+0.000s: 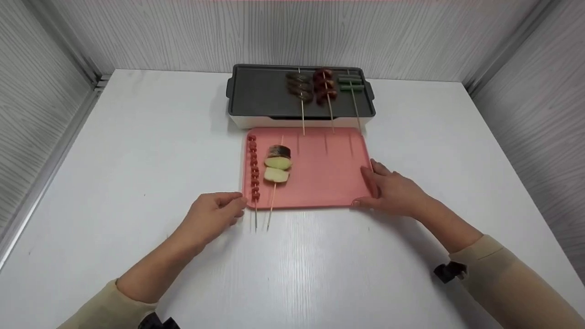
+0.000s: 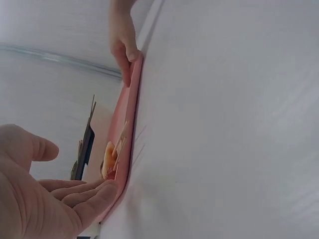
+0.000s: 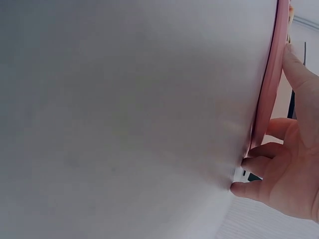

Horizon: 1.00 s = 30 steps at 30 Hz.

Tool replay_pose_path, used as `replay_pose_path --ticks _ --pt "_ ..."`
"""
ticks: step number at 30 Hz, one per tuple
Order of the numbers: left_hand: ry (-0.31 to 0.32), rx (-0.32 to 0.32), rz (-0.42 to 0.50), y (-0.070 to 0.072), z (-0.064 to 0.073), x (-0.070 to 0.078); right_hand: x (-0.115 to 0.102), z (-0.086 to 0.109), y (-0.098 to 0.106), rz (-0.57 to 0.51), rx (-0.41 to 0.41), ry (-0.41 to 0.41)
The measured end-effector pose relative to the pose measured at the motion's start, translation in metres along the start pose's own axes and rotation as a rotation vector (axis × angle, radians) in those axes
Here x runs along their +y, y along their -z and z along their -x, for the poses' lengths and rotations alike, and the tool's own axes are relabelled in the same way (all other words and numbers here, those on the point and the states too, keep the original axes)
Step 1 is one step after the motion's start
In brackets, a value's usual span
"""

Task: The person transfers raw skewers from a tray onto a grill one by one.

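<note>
A pink rectangular tray (image 1: 320, 183) lies on the white table. On its left side are a skewer of small red pieces (image 1: 254, 171) and a skewer with two pale slices and one dark-skinned piece (image 1: 278, 163), their sticks overhanging the front rim. My left hand (image 1: 217, 212) touches the front left corner with straight fingers (image 2: 89, 201), the thumb held apart. At the front right corner, my right hand (image 1: 395, 194) grips the tray, one finger over the side rim and the thumb along the front edge. Other right fingers (image 3: 251, 190) sit low beside the tray's outer wall.
Directly behind the tray stands a dark grill plate (image 1: 260, 91) on a white base. Across its right half lie a brown skewer (image 1: 299, 87), a glossy red skewer (image 1: 325, 87) and a green skewer (image 1: 351, 83), with sticks reaching over the front. Wood-patterned walls enclose the table.
</note>
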<state>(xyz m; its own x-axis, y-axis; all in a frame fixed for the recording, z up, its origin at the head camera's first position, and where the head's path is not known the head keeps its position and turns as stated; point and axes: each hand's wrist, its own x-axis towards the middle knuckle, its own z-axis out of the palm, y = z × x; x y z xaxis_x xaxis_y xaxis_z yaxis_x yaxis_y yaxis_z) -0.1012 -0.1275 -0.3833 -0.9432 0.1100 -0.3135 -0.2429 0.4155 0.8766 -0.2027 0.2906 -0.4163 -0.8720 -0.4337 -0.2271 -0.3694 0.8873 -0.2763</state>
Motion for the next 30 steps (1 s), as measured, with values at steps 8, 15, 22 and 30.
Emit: replay_pose_path --ticks 8,15,22,30 --pt "0.197 -0.1 0.252 -0.004 -0.004 0.0 -0.001 -0.001 0.0 0.02 -0.024 0.001" --pt "0.302 -0.18 0.405 -0.011 -0.008 -0.005 -0.001 -0.002 0.001 0.015 -0.045 -0.008" --pt "0.319 -0.23 0.489 -0.015 -0.012 -0.009 -0.001 -0.001 0.001 0.009 -0.044 -0.008" --pt "0.304 -0.246 0.539 -0.016 -0.014 -0.013 0.0 -0.001 0.001 0.0 -0.05 -0.006"
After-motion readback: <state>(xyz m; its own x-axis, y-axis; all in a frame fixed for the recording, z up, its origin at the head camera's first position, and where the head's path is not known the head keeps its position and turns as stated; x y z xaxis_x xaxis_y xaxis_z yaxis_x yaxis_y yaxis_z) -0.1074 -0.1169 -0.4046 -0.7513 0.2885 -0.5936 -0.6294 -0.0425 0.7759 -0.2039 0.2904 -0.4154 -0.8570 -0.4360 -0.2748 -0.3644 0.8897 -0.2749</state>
